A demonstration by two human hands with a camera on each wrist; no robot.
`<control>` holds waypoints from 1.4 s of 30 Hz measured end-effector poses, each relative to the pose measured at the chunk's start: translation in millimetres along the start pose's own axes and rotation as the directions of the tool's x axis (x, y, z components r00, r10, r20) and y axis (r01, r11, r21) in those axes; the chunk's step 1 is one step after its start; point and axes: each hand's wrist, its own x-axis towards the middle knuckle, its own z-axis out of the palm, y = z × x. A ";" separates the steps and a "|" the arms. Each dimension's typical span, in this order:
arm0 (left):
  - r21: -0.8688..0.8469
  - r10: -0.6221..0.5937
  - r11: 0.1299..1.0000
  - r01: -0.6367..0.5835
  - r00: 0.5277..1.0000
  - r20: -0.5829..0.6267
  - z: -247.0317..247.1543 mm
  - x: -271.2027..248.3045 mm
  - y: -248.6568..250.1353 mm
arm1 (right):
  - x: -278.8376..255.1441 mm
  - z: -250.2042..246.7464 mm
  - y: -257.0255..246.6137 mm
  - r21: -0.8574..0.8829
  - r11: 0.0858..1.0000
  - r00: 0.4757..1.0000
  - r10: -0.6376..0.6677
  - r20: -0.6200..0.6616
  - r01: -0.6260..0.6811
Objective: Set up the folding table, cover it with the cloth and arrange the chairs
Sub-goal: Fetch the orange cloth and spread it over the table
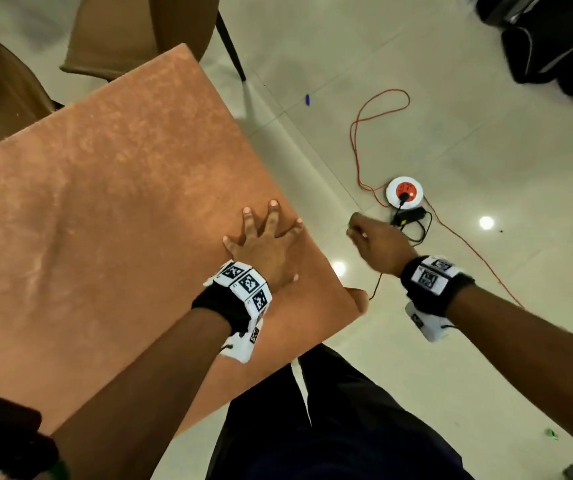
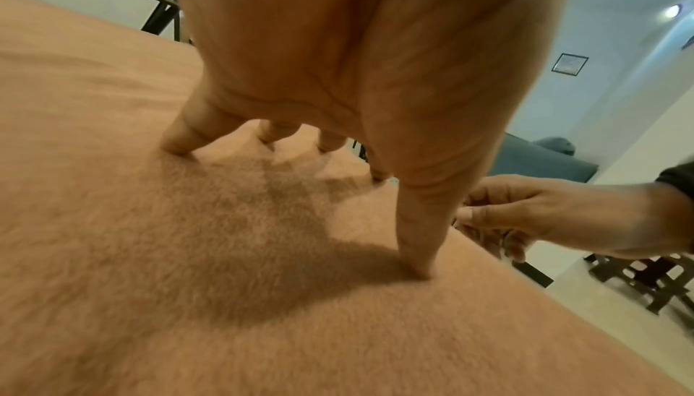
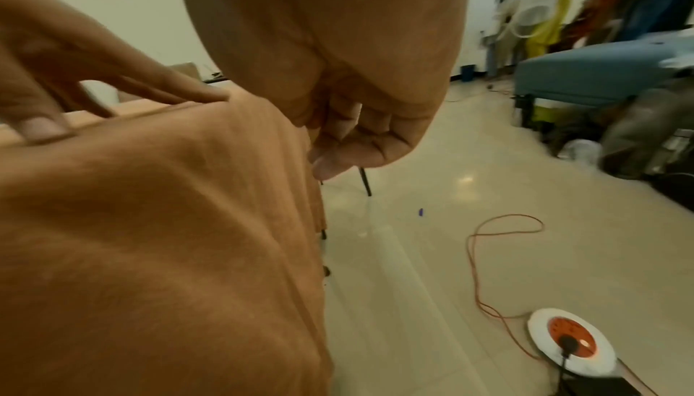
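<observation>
Step judged: smoothing of cloth (image 1: pixel 122 202). Cloth spread under left hand (image 1: pixel 264 247), edge draped between hands. Left hand flat, fingers splayed, pressed down. Right hand (image 1: pixel 378 242) curled, nothing seen held, just off edge. Cloth to be kept pinned by left hand; edge to be pinched by right hand, pulled gently outward, creases drawn out.

The person is wearing black wristbands (image 1: pixel 221 306) behind the left hand (image 1: pixel 264 245) and right hand (image 1: pixel 380 244), each carrying white blocks (image 1: pixel 243 284) printed with black square codes, and dark trousers (image 1: pixel 340 427).
</observation>
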 end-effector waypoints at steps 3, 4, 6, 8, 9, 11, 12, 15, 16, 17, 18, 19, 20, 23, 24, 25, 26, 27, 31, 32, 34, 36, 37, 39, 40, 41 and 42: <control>0.002 -0.003 1.000 0.003 0.999 -0.034 1.5 -0.7 -1.1 | 2.9 -6.5 26.8 0.079 0.973 0.972 0.209 0.109 -0.218; -0.003 -0.005 1.000 0.005 0.999 -0.049 5.3 -3.5 -1.4 | 0.1 -4.7 29.3 0.059 0.956 0.941 0.271 0.202 -0.288; -0.012 -0.011 1.000 0.011 0.997 -0.071 18.8 -14.1 0.6 | -11.6 7.5 28.1 -0.016 0.922 0.856 0.365 0.367 -0.387; -0.003 -0.017 1.000 0.017 0.997 -0.076 40.7 -30.2 7.0 | -26.6 23.9 23.9 -0.022 0.880 0.755 0.421 0.503 -0.475; 0.016 -0.012 1.000 0.014 0.997 -0.078 53.7 -38.8 11.4 | -33.7 30.8 22.1 0.023 0.846 0.696 0.423 0.580 -0.533; 0.040 -0.001 0.999 0.004 0.996 -0.090 79.5 -55.8 19.1 | -48.8 41.4 14.8 0.142 0.784 0.607 0.339 0.719 -0.605; 0.050 0.007 0.999 -0.002 0.994 -0.105 90.1 -60.8 21.0 | -54.2 44.9 12.1 0.200 0.779 0.605 0.269 0.750 -0.595; 0.082 0.023 0.997 -0.013 0.992 -0.122 102.3 -63.6 23.2 | -62.1 54.7 8.0 0.397 0.774 0.747 0.143 0.649 -0.493; 0.088 0.026 0.996 -0.016 0.993 -0.115 100.8 -62.8 23.8 | -62.1 57.2 7.2 0.433 0.773 0.793 0.143 0.592 -0.463; 0.096 0.030 0.995 -0.020 0.994 -0.108 98.9 -61.5 25.0 | -61.8 58.7 8.7 0.436 0.791 0.833 0.161 0.529 -0.430; 0.104 0.037 0.994 -0.026 0.994 -0.103 96.9 -60.3 26.2 | -61.7 58.5 11.6 0.416 0.823 0.871 0.178 0.459 -0.387; 0.104 0.042 0.994 -0.031 0.994 -0.101 94.7 -59.0 28.0 | -61.2 57.0 16.7 0.359 0.865 0.898 0.202 0.391 -0.351; 0.102 0.051 0.994 -0.041 0.994 -0.100 92.3 -57.7 29.9 | -61.5 54.5 22.5 0.291 0.896 0.915 0.236 0.327 -0.335; 0.072 0.100 0.993 -0.094 0.992 -0.080 85.2 -55.4 36.6 | -67.3 46.3 40.1 0.255 0.865 0.896 0.376 0.238 -0.431; 0.049 0.119 0.992 -0.116 0.990 -0.072 83.2 -56.3 37.7 | -73.0 44.0 43.7 0.275 0.837 0.875 0.412 0.255 -0.474; 0.019 0.130 0.992 -0.129 0.989 -0.076 82.6 -59.0 35.2 | -79.4 41.4 41.1 0.257 0.824 0.856 0.440 0.272 -0.505; -0.012 0.130 0.991 -0.131 0.987 -0.091 82.8 -61.9 31.2 | -85.8 38.4 38.4 0.204 0.830 0.845 0.461 0.272 -0.519; -0.038 0.121 0.991 -0.126 0.986 -0.115 83.4 -67.5 22.5 | -91.2 36.1 32.0 0.133 0.852 0.851 0.467 0.240 -0.506; -0.075 0.013 0.997 -0.029 0.979 -0.202 100.5 -106.1 -52.0 | -103.4 34.6 -27.6 0.082 0.951 0.936 0.308 -0.169 -0.298; -0.096 -0.037 0.995 0.017 0.978 -0.205 108.6 -117.7 -78.3 | -102.6 35.3 -50.9 0.109 0.969 0.942 0.240 -0.235 -0.220; -0.156 -0.150 0.981 0.117 0.964 -0.218 129.8 -143.1 -137.6 | -95.9 43.3 -103.0 0.064 0.997 0.965 0.048 -0.256 -0.033; -0.220 -0.264 0.952 0.215 0.937 -0.227 153.2 -170.9 -196.5 | -87.8 58.2 -158.5 -0.032 0.988 0.968 -0.154 -0.201 0.150; -0.251 -0.317 0.932 0.261 0.924 -0.214 164.3 -184.8 -222.4 | -84.2 67.2 -185.6 -0.074 0.971 0.959 -0.235 -0.158 0.225; -0.308 -0.403 0.889 0.339 0.898 -0.175 187.7 -216.2 -273.1 | -76.3 94.6 -241.7 -0.145 0.928 0.933 -0.356 -0.062 0.344; -0.344 -0.434 0.867 0.361 0.885 -0.166 201.2 -232.9 -296.7 | -73.2 111.1 -271.6 -0.169 0.906 0.919 -0.393 -0.005 0.387; -0.369 -0.451 0.853 0.368 0.876 -0.169 213.3 -244.4 -312.9 | -70.4 126.0 -293.5 -0.187 0.892 0.911 -0.408 0.060 0.412; -0.377 -0.458 0.850 0.370 0.871 -0.178 226.3 -256.4 -326.6 | -67.8 142.0 -315.8 -0.211 0.878 0.903 -0.412 0.122 0.429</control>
